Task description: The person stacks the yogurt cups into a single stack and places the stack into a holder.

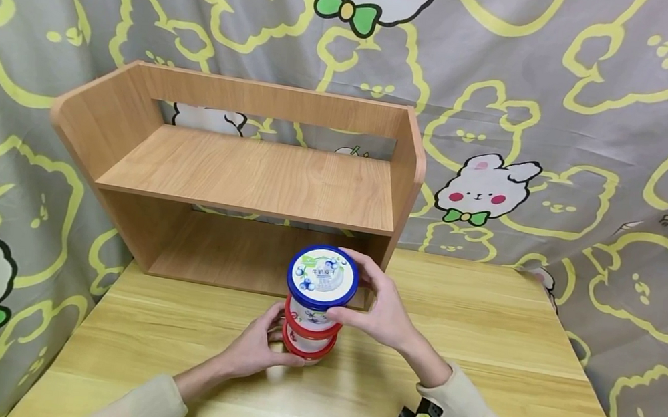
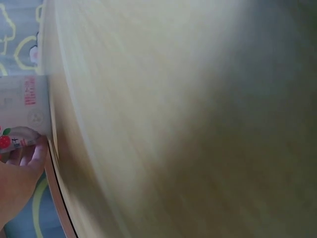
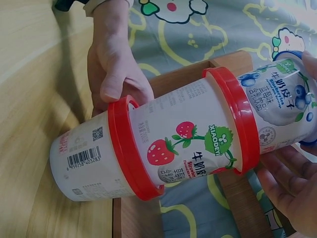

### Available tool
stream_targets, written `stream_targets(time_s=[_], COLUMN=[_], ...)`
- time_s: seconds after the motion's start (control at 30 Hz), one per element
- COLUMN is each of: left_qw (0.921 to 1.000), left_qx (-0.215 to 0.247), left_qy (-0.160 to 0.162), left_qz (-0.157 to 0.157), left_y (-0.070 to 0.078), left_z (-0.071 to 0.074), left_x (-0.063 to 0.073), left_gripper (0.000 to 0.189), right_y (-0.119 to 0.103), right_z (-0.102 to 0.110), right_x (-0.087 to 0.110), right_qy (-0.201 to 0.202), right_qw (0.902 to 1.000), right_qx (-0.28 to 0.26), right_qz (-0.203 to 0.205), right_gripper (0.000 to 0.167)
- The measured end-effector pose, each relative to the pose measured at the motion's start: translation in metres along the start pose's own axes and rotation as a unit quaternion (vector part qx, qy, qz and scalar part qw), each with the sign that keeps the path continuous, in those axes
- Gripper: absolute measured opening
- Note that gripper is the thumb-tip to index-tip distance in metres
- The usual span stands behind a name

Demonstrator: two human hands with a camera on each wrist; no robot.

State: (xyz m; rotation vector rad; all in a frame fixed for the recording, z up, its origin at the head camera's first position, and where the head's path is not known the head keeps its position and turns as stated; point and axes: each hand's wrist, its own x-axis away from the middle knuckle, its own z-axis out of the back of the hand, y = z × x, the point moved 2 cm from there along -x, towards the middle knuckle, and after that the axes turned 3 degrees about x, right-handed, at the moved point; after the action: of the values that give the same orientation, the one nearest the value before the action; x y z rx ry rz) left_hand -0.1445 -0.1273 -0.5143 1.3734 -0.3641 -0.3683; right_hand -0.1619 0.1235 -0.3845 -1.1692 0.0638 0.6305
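Note:
Three plastic cups are stacked in front of the shelf. On top is a blueberry cup with a blue lid (image 1: 322, 278); under it are a red-lidded strawberry cup (image 3: 183, 134) and a lower red-lidded cup (image 3: 84, 158), whose base is at the tabletop. My right hand (image 1: 379, 303) grips the blue-lidded cup from the right, thumb in front and fingers behind. From the left, my left hand (image 1: 254, 345) holds the lower cup, thumb low at the front. In the left wrist view, fingers (image 2: 37, 151) curl against a white cup wall with a strawberry print.
A two-tier wooden shelf (image 1: 253, 174) stands right behind the stack. A black device (image 1: 419, 415) sits by the right sleeve. Wooden tabletop (image 1: 507, 359) extends to both sides, and a patterned grey curtain (image 1: 505, 64) hangs behind.

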Motion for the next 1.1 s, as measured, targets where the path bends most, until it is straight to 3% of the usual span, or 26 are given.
stream_targets(time_s=[0.73,0.9,1.1], left_qw=[1.0,1.0,1.0], left_qx=[0.005,0.005,-0.002], left_qy=[-0.006,-0.006,-0.003], left_qz=[0.0,-0.001,0.002], left_y=[0.002,0.002,0.002], left_z=[0.0,0.0,0.0], left_x=[0.0,-0.001,-0.001], left_gripper=[0.093,0.094,0.093], right_y=[-0.003,-0.001,0.0], right_z=[0.001,0.004,0.012], right_x=[0.001,0.005,0.012], right_qy=[-0.005,0.006,0.024], right_qw=[1.0,0.9999,0.9997], right_qx=[-0.006,0.004,0.003], right_qz=[-0.001,-0.013,0.002], right_gripper=[0.086,0.086,0.084])
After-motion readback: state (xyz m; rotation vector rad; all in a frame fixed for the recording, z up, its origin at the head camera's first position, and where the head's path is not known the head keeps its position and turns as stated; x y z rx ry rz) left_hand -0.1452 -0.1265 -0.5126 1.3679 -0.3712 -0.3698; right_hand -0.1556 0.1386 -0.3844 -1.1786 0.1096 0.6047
